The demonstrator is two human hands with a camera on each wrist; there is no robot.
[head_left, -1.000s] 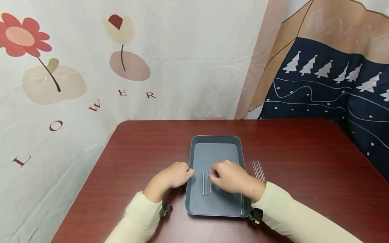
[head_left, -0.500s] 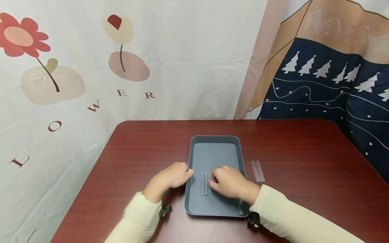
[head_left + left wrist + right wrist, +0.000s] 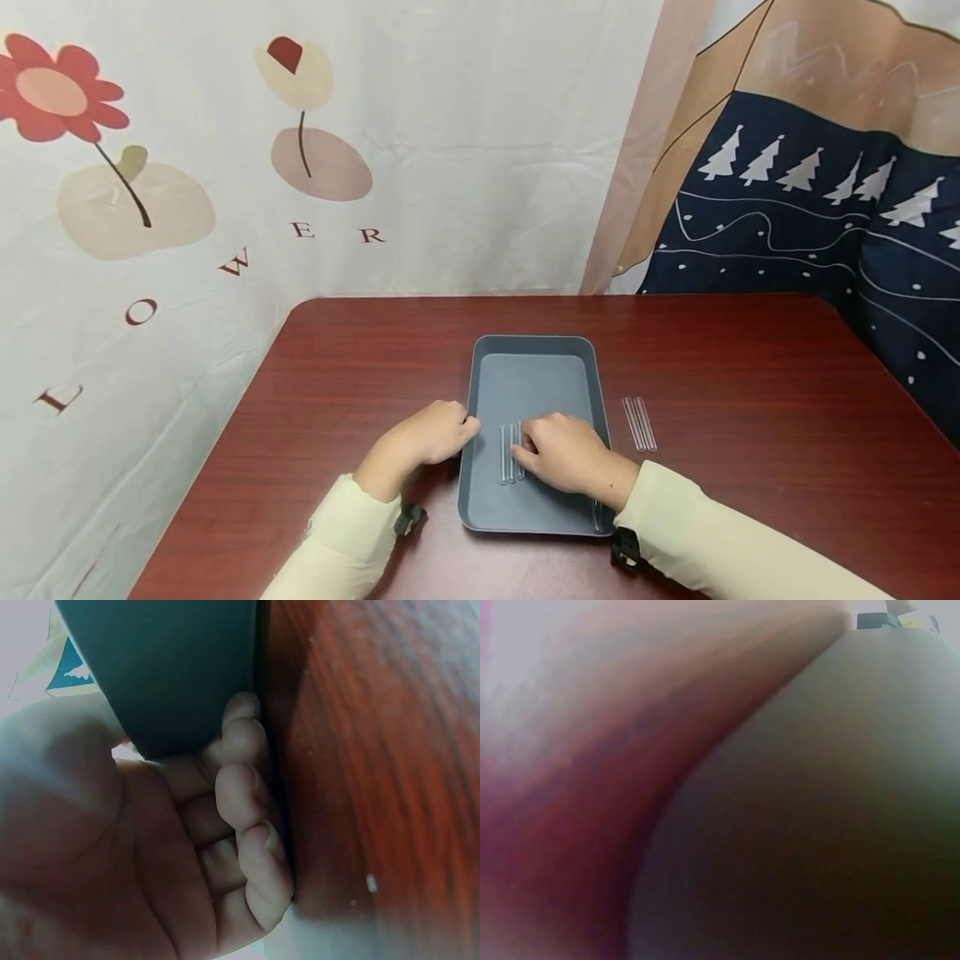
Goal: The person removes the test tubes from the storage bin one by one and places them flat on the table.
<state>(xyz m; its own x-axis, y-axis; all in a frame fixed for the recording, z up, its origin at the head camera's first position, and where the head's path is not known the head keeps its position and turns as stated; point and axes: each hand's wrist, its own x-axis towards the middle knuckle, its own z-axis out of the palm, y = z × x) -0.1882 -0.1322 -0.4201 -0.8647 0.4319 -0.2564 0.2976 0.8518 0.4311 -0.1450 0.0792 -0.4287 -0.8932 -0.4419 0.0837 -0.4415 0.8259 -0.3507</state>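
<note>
A grey tray (image 3: 525, 517) lies on the table with several clear glass tubes (image 3: 503, 454) side by side near its middle. My right hand (image 3: 566, 454) is low over the tray, its curled thumb and fingers at the rightmost tube (image 3: 521, 467) of that row and partly covering it. My left hand (image 3: 431, 433) holds the tray's left rim. In the left wrist view its fingers (image 3: 244, 795) curl beside the tray's outer wall (image 3: 172, 675), with the thumb side over the rim. The right wrist view is blurred and shows no fingers.
More clear glass tubes (image 3: 639, 423) lie in a row on the reddish-brown table (image 3: 750, 400), right of the tray. Another tube (image 3: 597, 515) lies along the tray's right wall, partly hidden by the right wrist. A printed curtain (image 3: 480, 167) hangs behind the table.
My right hand has come down slightly toward me over the row of tubes, uncovering more of the tubes on the table. My left hand and the tray stay in place.
</note>
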